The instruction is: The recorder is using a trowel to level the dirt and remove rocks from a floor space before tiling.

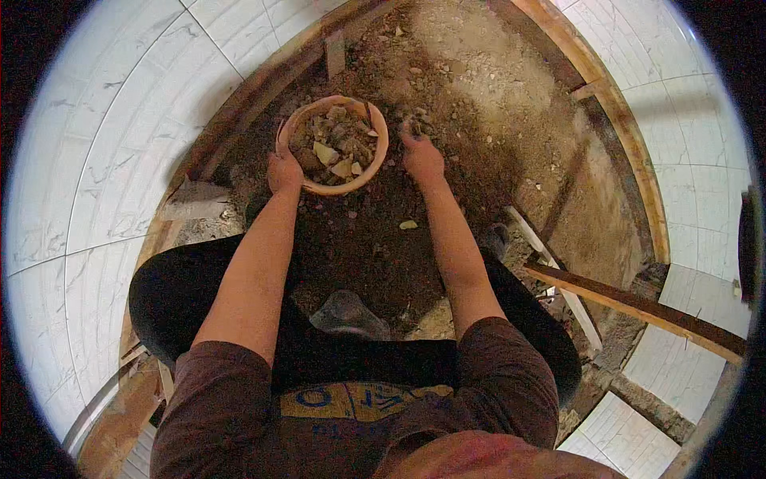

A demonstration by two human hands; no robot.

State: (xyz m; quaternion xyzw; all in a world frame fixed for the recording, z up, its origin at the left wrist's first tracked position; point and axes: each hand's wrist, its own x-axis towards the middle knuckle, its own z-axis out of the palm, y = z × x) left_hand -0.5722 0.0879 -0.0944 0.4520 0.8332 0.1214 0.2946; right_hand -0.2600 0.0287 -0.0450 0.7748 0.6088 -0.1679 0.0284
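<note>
Here we are, left hand (285,172) hooked on the left side of the bucket (336,188), fingers closed at the rim; the right hand (424,158) is down at the dirt (375,259), fingertips at a dark clump (419,123), and whether they pinch it we cannot tell. The bucket sits in the upper middle of the frame, loaded with rubble, so we judge it heavy. Its wall looks like thin plastic, likely to flex if we lift by one edge; two opposite grips on the rim look safest. The rubble (325,153) looks hard, rough and dusty, probably brittle at the corners, so little slip but sharp edges to mind.

Around us, a pale chip (408,224) lies mid-frame below the right hand. A grey shoe (349,316) sits at lower centre. On the right, a beam (638,308) and a white strip (558,275) crowd that side, while the timber edging (636,172) and white tiles (120,132) hem us in.
</note>
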